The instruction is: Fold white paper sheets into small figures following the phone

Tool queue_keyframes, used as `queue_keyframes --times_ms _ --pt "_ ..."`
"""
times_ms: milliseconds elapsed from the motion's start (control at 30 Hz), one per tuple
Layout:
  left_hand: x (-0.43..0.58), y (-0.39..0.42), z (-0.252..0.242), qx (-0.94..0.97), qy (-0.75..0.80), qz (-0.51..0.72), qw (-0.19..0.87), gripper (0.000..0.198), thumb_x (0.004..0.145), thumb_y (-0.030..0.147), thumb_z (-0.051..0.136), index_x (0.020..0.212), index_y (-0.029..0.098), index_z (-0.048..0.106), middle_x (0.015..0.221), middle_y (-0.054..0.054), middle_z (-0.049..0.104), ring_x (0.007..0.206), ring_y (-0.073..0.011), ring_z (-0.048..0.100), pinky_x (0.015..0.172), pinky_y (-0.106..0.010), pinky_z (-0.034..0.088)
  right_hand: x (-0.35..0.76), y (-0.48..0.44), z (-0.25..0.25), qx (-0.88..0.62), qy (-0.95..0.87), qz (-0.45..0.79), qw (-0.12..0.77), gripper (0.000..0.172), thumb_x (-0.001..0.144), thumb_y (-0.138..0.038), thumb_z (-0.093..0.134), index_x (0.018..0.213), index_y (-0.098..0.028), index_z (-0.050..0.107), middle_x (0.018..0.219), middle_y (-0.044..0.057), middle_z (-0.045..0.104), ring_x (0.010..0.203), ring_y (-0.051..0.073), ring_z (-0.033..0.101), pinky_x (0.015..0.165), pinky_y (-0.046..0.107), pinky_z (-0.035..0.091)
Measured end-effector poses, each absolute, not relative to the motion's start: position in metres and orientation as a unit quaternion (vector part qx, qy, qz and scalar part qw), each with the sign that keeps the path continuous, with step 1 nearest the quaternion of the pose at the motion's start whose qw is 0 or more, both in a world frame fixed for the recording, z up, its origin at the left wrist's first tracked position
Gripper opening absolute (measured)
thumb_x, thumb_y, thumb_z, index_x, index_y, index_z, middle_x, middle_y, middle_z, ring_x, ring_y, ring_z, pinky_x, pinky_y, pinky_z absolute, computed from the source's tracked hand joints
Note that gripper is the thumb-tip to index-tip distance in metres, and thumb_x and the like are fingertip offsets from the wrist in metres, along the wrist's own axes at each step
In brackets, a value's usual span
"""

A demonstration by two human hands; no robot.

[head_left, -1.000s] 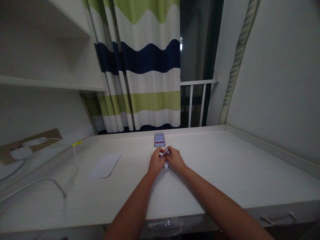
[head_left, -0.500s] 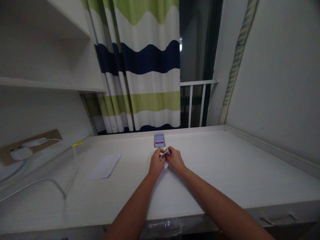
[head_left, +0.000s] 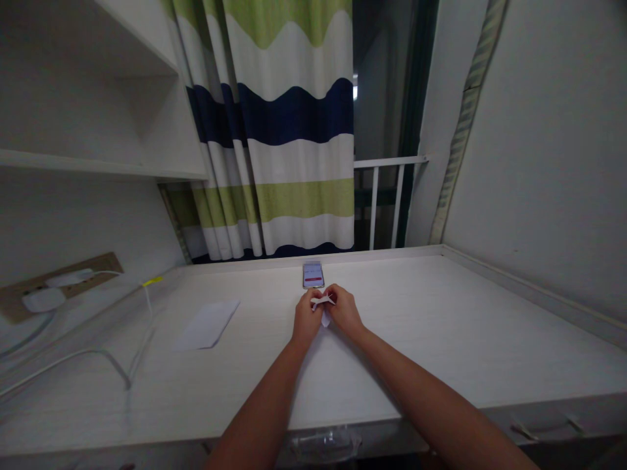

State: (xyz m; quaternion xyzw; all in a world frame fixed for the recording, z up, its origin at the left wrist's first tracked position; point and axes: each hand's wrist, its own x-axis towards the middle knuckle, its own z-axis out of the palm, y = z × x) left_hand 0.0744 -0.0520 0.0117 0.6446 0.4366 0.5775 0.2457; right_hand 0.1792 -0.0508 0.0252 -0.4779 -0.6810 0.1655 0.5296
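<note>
A small folded piece of white paper (head_left: 325, 318) is held between my two hands over the middle of the white desk (head_left: 421, 326). My left hand (head_left: 307, 319) pinches its left side, the fingers curled inward. From the right, my right hand (head_left: 344, 309) grips the other side between thumb and fingers. Folded flaps show above the fingertips, and a pointed part hangs below between the hands. The fingers hide much of the folds. Just beyond the hands lies a phone (head_left: 313, 275) with its screen lit.
Several white sheets (head_left: 208, 325) lie stacked on the left of the desk. A white cable (head_left: 98, 352) runs from the power strip (head_left: 44, 299) at the left wall. A striped curtain (head_left: 298, 117) and a white railing (head_left: 390, 162) stand behind the desk.
The paper's upper flaps have tilted and spread flatter between the fingertips. Both hands have stayed in nearly the same place and keep their hold.
</note>
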Motion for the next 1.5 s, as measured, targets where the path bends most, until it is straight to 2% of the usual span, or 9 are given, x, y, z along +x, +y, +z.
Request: queue_keyframes --times_ms 133,300,533,700,833,967,1067,1267,1500 --pt "0.071 -0.054 0.014 0.648 0.436 0.566 0.264 0.021 0.066 0.010 0.046 0.083 0.021 0.050 0.071 0.002 0.059 0.062 -0.0122 0.054 0.056 -0.020 0.040 0.180 -0.053 0.029 -0.446 -0.679 0.176 0.556 0.009 0.062 -0.015 0.049 0.071 -0.018 0.050 0.066 -0.001 0.054 0.059 0.012 0.049 0.057 0.023 0.039" --pt "0.069 -0.054 0.017 0.648 0.401 0.586 0.275 0.026 0.064 0.006 0.041 0.083 0.020 0.050 0.074 0.002 0.061 0.065 -0.0125 0.056 0.057 -0.020 0.040 0.183 -0.054 0.030 -0.398 -0.701 0.214 0.552 0.019 0.065 -0.014 0.046 0.083 -0.018 0.051 0.073 0.000 0.057 0.063 0.012 0.052 0.059 0.024 0.041" --pt "0.069 -0.051 0.021 0.613 0.329 0.623 0.356 0.019 0.060 0.009 0.048 0.077 0.017 0.053 0.078 0.000 0.061 0.072 -0.0137 0.057 0.066 -0.023 0.043 0.186 -0.052 0.031 -0.371 -0.711 0.213 0.557 0.024 0.064 -0.010 0.044 0.085 -0.016 0.053 0.078 0.002 0.060 0.071 0.013 0.056 0.066 0.025 0.043" --pt "0.067 -0.046 0.019 0.602 0.311 0.633 0.374 0.025 0.058 0.007 0.048 0.078 0.015 0.059 0.088 -0.004 0.062 0.086 -0.0163 0.056 0.079 -0.028 0.041 0.187 -0.049 0.031 -0.365 -0.715 0.223 0.553 0.029 0.062 -0.008 0.043 0.088 -0.017 0.053 0.083 0.002 0.061 0.074 0.013 0.057 0.069 0.026 0.043" --pt "0.065 -0.045 0.018 0.585 0.310 0.621 0.420 0.029 0.056 0.008 0.050 0.082 0.015 0.062 0.094 -0.005 0.062 0.091 -0.0177 0.055 0.083 -0.030 0.040 0.190 -0.045 0.030 -0.346 -0.712 0.236 0.563 0.033 0.060 -0.006 0.040 0.089 -0.017 0.052 0.084 0.003 0.061 0.076 0.014 0.057 0.070 0.027 0.044" --pt "0.064 -0.049 0.020 0.556 0.266 0.593 0.519 0.034 0.059 0.016 0.051 0.092 0.016 0.061 0.100 -0.006 0.060 0.091 -0.0194 0.054 0.075 -0.030 0.044 0.194 -0.040 0.026 -0.316 -0.709 0.250 0.579 0.041 0.057 -0.003 0.035 0.092 -0.017 0.051 0.089 0.003 0.060 0.083 0.014 0.056 0.077 0.028 0.043" --pt "0.064 -0.053 0.025 0.507 0.246 0.592 0.577 0.030 0.063 0.028 0.052 0.088 0.014 0.063 0.095 -0.009 0.061 0.084 -0.0192 0.055 0.068 -0.028 0.045 0.196 -0.038 0.024 -0.313 -0.713 0.250 0.576 0.045 0.054 -0.001 0.033 0.092 -0.017 0.052 0.090 0.003 0.060 0.085 0.014 0.056 0.078 0.028 0.043" --pt "0.068 -0.054 0.027 0.465 0.309 0.606 0.567 0.027 0.059 0.035 0.063 0.077 0.015 0.061 0.069 -0.002 0.060 0.062 -0.0113 0.054 0.055 -0.021 0.042 0.194 -0.042 0.025 -0.311 -0.754 0.216 0.537 0.043 0.058 -0.002 0.034 0.093 -0.017 0.054 0.089 0.003 0.061 0.084 0.015 0.057 0.077 0.028 0.043" --pt "0.068 -0.052 0.025 0.479 0.329 0.598 0.552 0.033 0.051 0.032 0.069 0.077 0.015 0.055 0.067 0.000 0.060 0.057 -0.0106 0.055 0.051 -0.020 0.041 0.194 -0.048 0.030 -0.332 -0.769 0.191 0.511 0.038 0.064 -0.005 0.038 0.095 -0.018 0.056 0.092 0.004 0.062 0.086 0.016 0.056 0.077 0.029 0.042"
